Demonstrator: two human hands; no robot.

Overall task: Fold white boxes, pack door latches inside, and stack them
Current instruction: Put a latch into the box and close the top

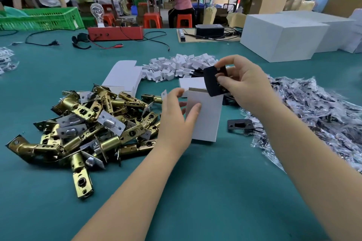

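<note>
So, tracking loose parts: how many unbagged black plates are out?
2: one plate pinched in the right hand over the white box, another plate flat on the table right of it. More may hide behind.

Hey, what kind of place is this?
Most likely a hardware packing workshop: a pile of brass door latches on a green worktable, a small white box being filled, other workers at benches behind.

- I see a teal desk (195, 191) carrying everything.
- Left of my hands: a heap of brass door latches (94, 123).
- Beyond the hands: flat white box blanks (123, 76) and a pile of small white inserts (180, 66).
- Right of the hands: a black strike plate (240, 125), bagged parts (317, 115), large white cartons (282, 37).
- Far edge: a red tester box (115, 33).
</note>
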